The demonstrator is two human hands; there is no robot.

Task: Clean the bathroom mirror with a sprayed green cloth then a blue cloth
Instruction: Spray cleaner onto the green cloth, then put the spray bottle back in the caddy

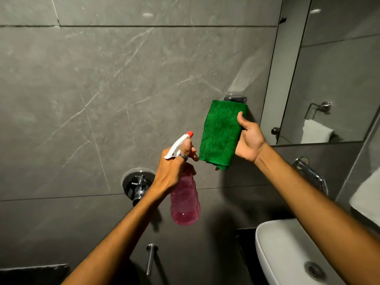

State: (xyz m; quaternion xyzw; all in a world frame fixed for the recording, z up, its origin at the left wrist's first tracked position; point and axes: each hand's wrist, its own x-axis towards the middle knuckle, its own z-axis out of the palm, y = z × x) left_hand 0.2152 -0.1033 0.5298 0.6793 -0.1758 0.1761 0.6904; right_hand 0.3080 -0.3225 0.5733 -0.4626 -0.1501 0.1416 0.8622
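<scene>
Pink-filled spray bottle (185,199) gripped upright in left hand (174,171), finger on the trigger, red nozzle tip aimed toward two o'clock at green cloth (223,133), presumably to wet it before wiping. Folded flat, dry-looking, pinched along its edge by right hand (249,138) just beside the nozzle. Mirror (333,79) at three o'clock, untouched.

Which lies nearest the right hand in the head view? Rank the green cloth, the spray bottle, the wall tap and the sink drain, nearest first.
From the right hand:
1. green cloth, held in it, on its left.
2. spray bottle, lower left, in the left hand.
3. wall tap, farther left on the tiles.
4. sink drain, far below, bottom right.
</scene>
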